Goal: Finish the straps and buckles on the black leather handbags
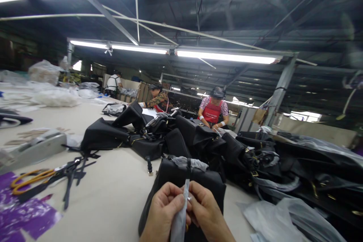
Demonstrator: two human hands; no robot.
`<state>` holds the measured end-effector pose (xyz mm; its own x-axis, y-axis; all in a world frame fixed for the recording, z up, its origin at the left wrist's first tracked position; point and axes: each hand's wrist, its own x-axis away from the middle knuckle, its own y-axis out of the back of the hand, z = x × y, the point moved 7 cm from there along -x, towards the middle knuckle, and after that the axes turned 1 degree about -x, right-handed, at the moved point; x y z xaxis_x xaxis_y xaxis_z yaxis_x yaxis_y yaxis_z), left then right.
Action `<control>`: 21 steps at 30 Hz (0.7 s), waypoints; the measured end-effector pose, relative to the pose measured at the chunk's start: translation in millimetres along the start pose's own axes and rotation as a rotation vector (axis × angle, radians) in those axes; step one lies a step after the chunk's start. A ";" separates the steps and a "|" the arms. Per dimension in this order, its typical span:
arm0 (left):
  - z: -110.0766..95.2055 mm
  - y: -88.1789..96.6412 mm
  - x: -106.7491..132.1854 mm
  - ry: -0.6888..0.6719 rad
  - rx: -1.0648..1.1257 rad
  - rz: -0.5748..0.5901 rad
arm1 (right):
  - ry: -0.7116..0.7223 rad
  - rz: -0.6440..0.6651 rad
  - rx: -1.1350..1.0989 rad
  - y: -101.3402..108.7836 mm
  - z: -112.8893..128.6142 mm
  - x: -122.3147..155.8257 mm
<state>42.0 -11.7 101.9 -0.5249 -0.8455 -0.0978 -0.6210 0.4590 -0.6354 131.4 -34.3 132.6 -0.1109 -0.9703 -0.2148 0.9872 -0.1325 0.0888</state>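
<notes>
A black handbag (159,181) lies on the table right in front of me, with grey wrapping (190,163) bunched along its top edge. Over the bag, my left hand (167,208) is closed on a strap wrapped in thin grey film (178,223). My right hand (202,206) is closed beside it, pinching at the same wrapped strap near a small shiny metal bit. The fingertips of both hands nearly meet. A short black strap with a buckle (150,166) lies just beyond the bag's left side.
Black handbags (178,143) are heaped across the table (107,196). Orange-handled scissors (34,179), black strap scraps (70,181), a tape dispenser (36,149) and purple plastic (25,211) lie left. Clear plastic (280,219) lies right. A person in a red apron (212,111) works opposite.
</notes>
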 end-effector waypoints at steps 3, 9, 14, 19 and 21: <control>-1.8 5.2 -1.9 -0.066 -0.060 -0.055 | -0.062 0.016 -0.092 1.4 -2.1 2.3; -7.1 2.9 1.1 -0.103 -0.123 -0.055 | -0.111 0.022 -0.162 5.5 -2.0 7.0; -4.1 -0.8 3.0 -0.032 -0.099 -0.024 | -0.049 0.026 -0.072 4.7 -7.3 3.7; -3.4 0.0 2.0 0.034 -0.039 -0.041 | -0.047 -0.101 -0.040 7.5 -1.3 0.8; -4.6 1.0 0.6 0.016 -0.038 -0.055 | -0.027 -0.116 -0.005 6.5 6.8 2.5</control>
<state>38.5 -10.5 104.7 -0.4978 -0.8658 -0.0511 -0.6707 0.4217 -0.6102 136.7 -39.0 139.3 -0.2279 -0.9536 -0.1968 0.9680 -0.2438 0.0602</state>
